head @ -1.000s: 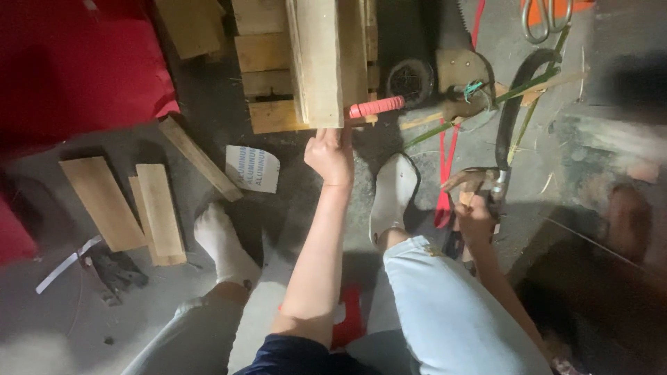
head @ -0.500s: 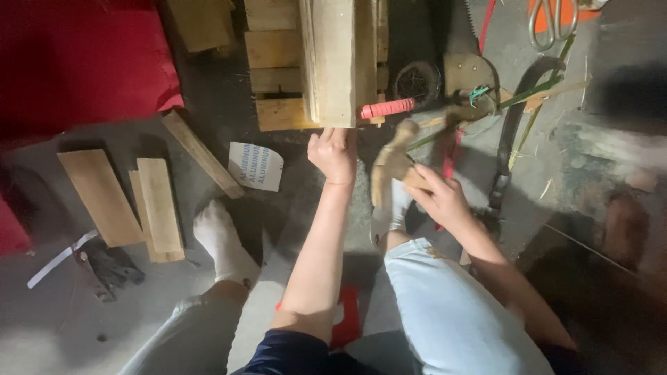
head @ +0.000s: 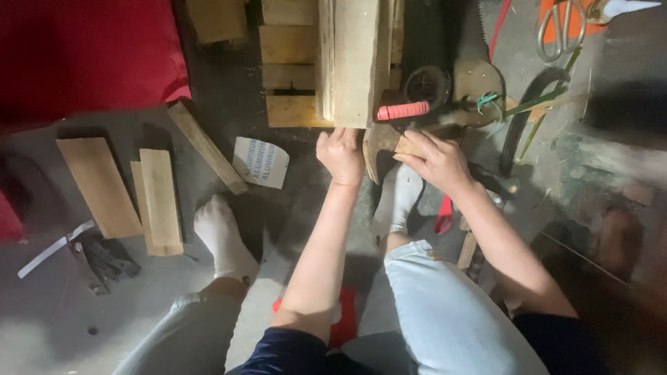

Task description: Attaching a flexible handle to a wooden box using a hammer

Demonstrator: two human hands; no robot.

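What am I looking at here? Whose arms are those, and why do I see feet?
This picture comes from a small camera worn on a person's head, so you look down just as they do. The arms and the feet in white socks belong to that person, who sits on a grey floor.

The left hand presses on the near end of a wooden plank that lies on a stack of boards. The right hand grips a hammer by its wooden handle, with the metal head right next to the plank's end.

Around them lie loose wood pieces, a small white printed paper, a red cloth, a tool with a pink handle and scissors at the top right. It is rather dark, so some small things are hard to make out.
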